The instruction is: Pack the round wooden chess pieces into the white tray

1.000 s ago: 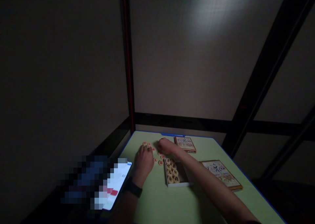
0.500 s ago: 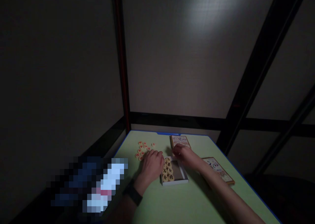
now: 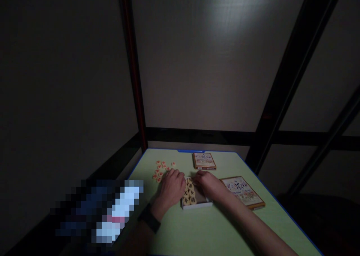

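Observation:
A shallow white box [image 3: 197,206] lies on the green table [image 3: 180,229], with Chinese chess pieces [image 3: 192,193] bearing dark characters in rows along its left side. My left hand [image 3: 173,185] is at the box's left wall, fingers bent and closed along it. Over the box's back right part is my right hand [image 3: 209,183], its fingers pinched together near the back row of pieces; what they hold, if anything, is hidden. Loose Chinese chess pieces with red characters [image 3: 159,169] lie on the table beyond my left hand.
A printed box lid [image 3: 204,161] lies at the back of the table, and another printed flat box [image 3: 244,192] lies to the right, partly behind my right forearm. The table has a blue edge. Behind it stand wall panels. A pixelated patch covers the lower left.
My right hand has moved down and left, from the box's back right corner to over its inside. My left hand stays at the left wall. The view has shifted slightly.

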`<state>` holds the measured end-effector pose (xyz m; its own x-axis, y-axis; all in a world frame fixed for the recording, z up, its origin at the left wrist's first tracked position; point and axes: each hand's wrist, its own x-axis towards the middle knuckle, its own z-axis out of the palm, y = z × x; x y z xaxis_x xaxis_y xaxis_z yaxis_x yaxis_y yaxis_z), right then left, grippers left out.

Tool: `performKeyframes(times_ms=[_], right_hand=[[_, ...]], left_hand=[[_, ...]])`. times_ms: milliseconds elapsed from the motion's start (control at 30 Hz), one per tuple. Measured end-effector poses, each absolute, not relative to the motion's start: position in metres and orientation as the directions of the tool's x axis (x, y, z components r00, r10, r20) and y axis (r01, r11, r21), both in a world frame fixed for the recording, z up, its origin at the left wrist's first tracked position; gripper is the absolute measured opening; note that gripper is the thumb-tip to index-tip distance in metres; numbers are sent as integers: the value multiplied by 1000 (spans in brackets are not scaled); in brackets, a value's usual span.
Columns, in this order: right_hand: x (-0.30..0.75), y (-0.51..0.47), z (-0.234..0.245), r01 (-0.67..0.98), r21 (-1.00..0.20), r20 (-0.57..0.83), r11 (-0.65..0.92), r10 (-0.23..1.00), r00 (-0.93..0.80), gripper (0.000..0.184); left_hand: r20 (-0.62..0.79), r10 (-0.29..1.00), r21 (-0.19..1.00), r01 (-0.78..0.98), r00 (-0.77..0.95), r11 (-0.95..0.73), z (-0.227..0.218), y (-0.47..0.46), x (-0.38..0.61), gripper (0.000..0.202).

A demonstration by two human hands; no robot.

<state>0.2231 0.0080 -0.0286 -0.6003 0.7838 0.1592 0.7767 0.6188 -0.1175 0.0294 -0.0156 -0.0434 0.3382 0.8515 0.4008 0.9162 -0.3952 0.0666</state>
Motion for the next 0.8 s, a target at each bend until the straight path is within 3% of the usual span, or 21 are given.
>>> performKeyframes(times_ms=[267,567,800], right_hand=[[229,13,-35,749,-273,214,604,797,-565,27],[229,13,-34,745,-296,214,597,802,-558,25],[226,22,-19,727,-306,279,615,788,-549,21]], left_hand=[[413,849,96,911,330,-401,-39,-17,29,28],[409,858,92,921,312,-379,-39,-15,28,28],[528,849,45,999,-32,10,-32,3,-10,25]])
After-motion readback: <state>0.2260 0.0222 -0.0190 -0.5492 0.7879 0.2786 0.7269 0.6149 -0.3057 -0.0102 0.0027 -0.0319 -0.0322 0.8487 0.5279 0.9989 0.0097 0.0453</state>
